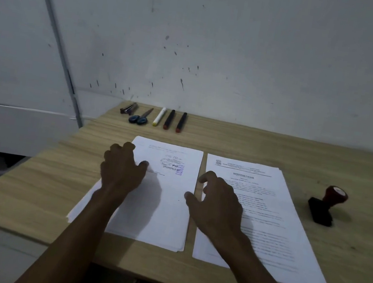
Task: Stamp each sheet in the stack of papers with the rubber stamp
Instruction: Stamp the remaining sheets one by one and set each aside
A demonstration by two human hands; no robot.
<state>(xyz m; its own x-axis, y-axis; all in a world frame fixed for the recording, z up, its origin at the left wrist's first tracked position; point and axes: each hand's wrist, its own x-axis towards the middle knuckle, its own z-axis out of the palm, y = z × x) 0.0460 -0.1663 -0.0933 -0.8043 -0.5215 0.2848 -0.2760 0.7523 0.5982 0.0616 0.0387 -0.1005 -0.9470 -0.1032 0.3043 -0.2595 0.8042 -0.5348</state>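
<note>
While the stamp (pixel 327 204) lies idle at 3 o'clock, our left hand (pixel 121 170) flattens the stamped pile (pixel 165 211); our empty right hand (pixel 217 201), fingers loosely curled, hovers over the unstamped stack (pixel 275 239), so we judge several sheets remain.

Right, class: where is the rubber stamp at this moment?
In the head view, the rubber stamp lies on its side on the wooden table, right of the right-hand paper stack, untouched by either hand.

wooden table (pixel 277 145), two paper stacks (pixel 165 211), rubber stamp (pixel 326 206), scissors (pixel 139 117), markers (pixel 169 119)
</note>
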